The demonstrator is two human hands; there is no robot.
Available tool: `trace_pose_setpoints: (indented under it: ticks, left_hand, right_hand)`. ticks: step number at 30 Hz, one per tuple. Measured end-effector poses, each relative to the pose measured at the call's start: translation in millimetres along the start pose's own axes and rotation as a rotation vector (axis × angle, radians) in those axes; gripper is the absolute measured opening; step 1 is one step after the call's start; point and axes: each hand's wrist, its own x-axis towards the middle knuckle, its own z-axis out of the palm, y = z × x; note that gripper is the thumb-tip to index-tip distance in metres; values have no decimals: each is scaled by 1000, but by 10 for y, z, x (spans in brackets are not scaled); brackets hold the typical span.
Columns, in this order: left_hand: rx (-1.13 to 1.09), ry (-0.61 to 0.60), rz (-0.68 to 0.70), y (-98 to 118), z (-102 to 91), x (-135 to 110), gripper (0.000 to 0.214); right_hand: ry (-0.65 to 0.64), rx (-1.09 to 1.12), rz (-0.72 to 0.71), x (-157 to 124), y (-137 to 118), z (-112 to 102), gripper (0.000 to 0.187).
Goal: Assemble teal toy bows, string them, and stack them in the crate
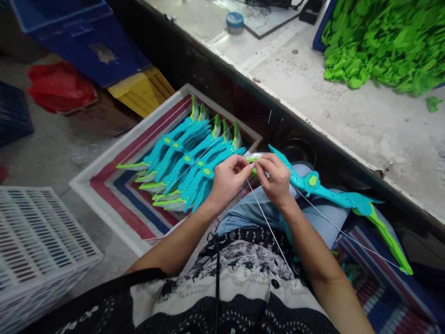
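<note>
A turquoise and lime-green toy bow (332, 195) lies across my lap, one green limb reaching to the lower right. A thin white string (342, 230) runs to the tip of that limb. At the other end, my left hand (231, 178) and my right hand (274, 178) meet, thumbs and fingers pinched together on the string beside the bow's near green tip. The fingers partly hide this tip. A loose length of string hangs from between the hands toward my waist. Left of my hands, several similar bows (187, 160) lie stacked side by side.
The stacked bows rest on a striped, white-edged crate (114, 199). A white slatted basket (45, 241) stands at lower left; a blue bin (79, 41) and a red bag (59, 88) are behind. On the worktable (278, 60) are a green parts heap (385, 51) and a blue-lidded jar (235, 22).
</note>
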Motion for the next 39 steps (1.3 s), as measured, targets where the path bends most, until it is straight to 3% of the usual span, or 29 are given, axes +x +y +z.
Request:
trace_pose_setpoints:
  ticks: [2,8,14,20,26,29,32,33,35,37,39]
  left_hand:
    - [55,-2,15,-47,-53,-33,16]
    - [82,-191,-28,-177,-331,-148,18]
    - [122,-104,-114,-370,-399,-293,22]
    - [131,-190,-117,-371,-475,-310,21]
    - [285,-30,-97,-451,-443,-346,24]
    - [383,-61,-53,-524,-554,-318,25]
    - [431,-168,-202,-486,-769,-260,29]
    - [452,-167,-245,-427,-830,-241,31]
    - [534,-48,-212,-243,-869,-200,32]
    - [594,88,-53,-22,-744,-142,32]
    - [546,33,67,139,-437,-43,29]
  right_hand:
    - [-13,86,49,-57,6,65,22]
    - [-109,158,47,-236,-45,214,19]
    - [-152,65,-21,-408,-52,366,20]
    - [-165,12,-37,-478,-53,444,23]
    - [-233,-186,7,-493,-91,534,26]
    - [-272,-238,26,-486,87,236,27]
    - [-283,-410,136,-594,443,-364,29]
    - [-312,-498,198,-661,575,-573,34]
    - [-421,-641,316,-811,807,-918,50]
    - [-522,-715,397,-939,957,-1113,57]
    - [-551,-733,436,-1007,1016,-1173,54]
